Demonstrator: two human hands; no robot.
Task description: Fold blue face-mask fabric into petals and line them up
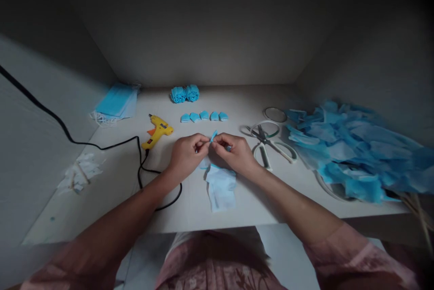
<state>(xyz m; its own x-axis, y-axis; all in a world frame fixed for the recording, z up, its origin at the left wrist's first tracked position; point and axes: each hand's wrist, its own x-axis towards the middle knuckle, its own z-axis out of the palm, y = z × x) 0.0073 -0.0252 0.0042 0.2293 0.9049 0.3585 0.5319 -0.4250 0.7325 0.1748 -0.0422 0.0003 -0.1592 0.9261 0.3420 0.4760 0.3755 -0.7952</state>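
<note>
Between my two hands, near the middle of the table, is a small blue piece of fabric [213, 136]. The fingertips of my left hand [190, 150] pinch it from the left, and my right hand [234, 150] pinches it from the right. Just below them lie pale blue cut pieces [221, 188]. Beyond my hands is a row of several small folded blue pieces [204, 115], with two blue fabric roses [185, 93] behind it. A yellow glue gun [158, 131] lies to the left of my left hand, its nozzle pointing away from me.
Scissors [265, 140] and metal rings [275, 114] lie right of my hands, beside a large heap of blue fabric pieces [359, 149]. Blue masks [117, 101] are at the back left. White scraps [80, 173] and a black cord [101, 148] lie on the left.
</note>
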